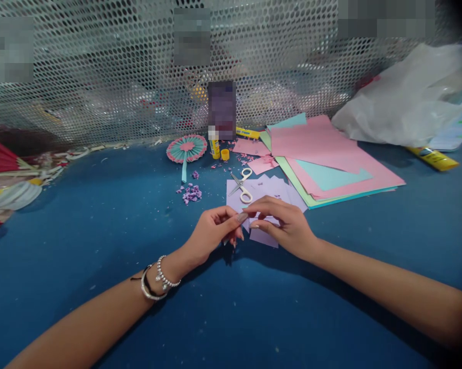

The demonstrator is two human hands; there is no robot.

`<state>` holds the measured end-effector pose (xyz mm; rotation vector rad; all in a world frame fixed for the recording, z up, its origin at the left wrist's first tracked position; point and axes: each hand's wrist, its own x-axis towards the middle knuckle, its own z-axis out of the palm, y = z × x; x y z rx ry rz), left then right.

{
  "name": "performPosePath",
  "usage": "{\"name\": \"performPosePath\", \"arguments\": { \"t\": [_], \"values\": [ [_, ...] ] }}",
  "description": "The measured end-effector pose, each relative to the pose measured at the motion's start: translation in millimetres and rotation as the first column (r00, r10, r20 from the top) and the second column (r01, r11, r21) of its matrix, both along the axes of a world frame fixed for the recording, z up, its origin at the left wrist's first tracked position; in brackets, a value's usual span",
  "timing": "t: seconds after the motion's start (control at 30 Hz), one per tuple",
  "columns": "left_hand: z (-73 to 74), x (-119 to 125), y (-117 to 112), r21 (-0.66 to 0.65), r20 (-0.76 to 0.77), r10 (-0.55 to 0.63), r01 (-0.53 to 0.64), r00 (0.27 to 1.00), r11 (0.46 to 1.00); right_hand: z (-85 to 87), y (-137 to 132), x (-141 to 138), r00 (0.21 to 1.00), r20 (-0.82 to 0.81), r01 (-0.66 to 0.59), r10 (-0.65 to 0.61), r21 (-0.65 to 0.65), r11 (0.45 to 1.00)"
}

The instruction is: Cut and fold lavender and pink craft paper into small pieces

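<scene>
My left hand [214,229] and my right hand [282,224] meet at the middle of the blue table [100,215]. Both pinch a small lilac paper piece [264,236] between thumb and fingertips, just above the tabletop. The fingers of both hands are closed on it. Right behind the hands lie several lilac paper squares [265,192] with white-handled scissors [242,185] resting on them. A heap of tiny folded lilac bits [191,193] sits to the left of the scissors.
A stack of pink, teal and green sheets [323,159] lies at the back right. A round pink-and-teal paper fan [186,149] and a glue stick [214,146] with its yellow cap [225,154] stand at the back, before a perforated mesh wall [100,77]. A white plastic bag [407,97] lies far right.
</scene>
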<state>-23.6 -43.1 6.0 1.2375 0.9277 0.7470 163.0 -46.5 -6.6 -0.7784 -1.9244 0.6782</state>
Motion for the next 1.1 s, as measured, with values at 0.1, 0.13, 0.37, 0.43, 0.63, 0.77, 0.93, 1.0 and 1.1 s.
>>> {"name": "performPosePath", "arguments": {
  "t": [0.1, 0.13, 0.37, 0.43, 0.63, 0.77, 0.93, 1.0, 1.1],
  "values": [
    [-0.8, 0.0, -0.4, -0.002, 0.002, -0.003, 0.003, 1.0, 1.0, -2.4, 1.3, -0.3, 0.999, -0.047, -0.005, 0.003, -0.044, 0.999],
    [-0.9, 0.0, -0.5, -0.004, 0.004, -0.004, 0.004, 1.0, 1.0, -2.5, 1.6, -0.4, 0.998, -0.061, -0.008, 0.004, -0.06, 0.998],
    [-3.2, -1.3, -0.1, -0.043, 0.064, 0.017, -0.014, 0.998, 0.999, 2.5, -0.3, -2.3, 0.994, -0.107, -0.019, -0.005, -0.22, 0.975],
    [-4.3, -1.7, 0.0, -0.047, 0.064, 0.022, -0.019, 0.998, 0.999, 3.1, -0.8, -3.5, 0.993, -0.116, -0.004, -0.025, -0.244, 0.97],
    [-5.0, -1.7, -1.1, -0.018, 0.058, 0.025, -0.024, 0.998, 1.0, 5.2, -0.9, -6.7, 0.979, -0.202, -0.049, -0.023, -0.342, 0.938],
    [-2.7, -1.1, -1.3, -0.035, 0.055, 0.011, -0.009, 0.998, 0.999, 8.0, -2.4, -7.9, 0.963, -0.268, -0.094, -0.028, -0.433, 0.896],
    [-1.5, -0.8, -0.7, -0.053, 0.051, -0.016, 0.019, 0.999, 0.998, 7.2, -2.3, -8.6, 0.952, -0.303, -0.116, -0.046, -0.495, 0.861],
    [-1.7, 0.1, -1.6, -0.037, 0.046, -0.01, 0.012, 0.999, 0.999, 5.7, -1.1, -8.5, 0.948, -0.317, -0.131, -0.042, -0.502, 0.855],
    [-1.7, 2.2, -4.4, -0.001, 0.038, 0.007, -0.007, 0.999, 1.0, 4.2, 0.6, -8.7, 0.935, -0.352, -0.163, -0.033, -0.512, 0.843]
  ]
}}
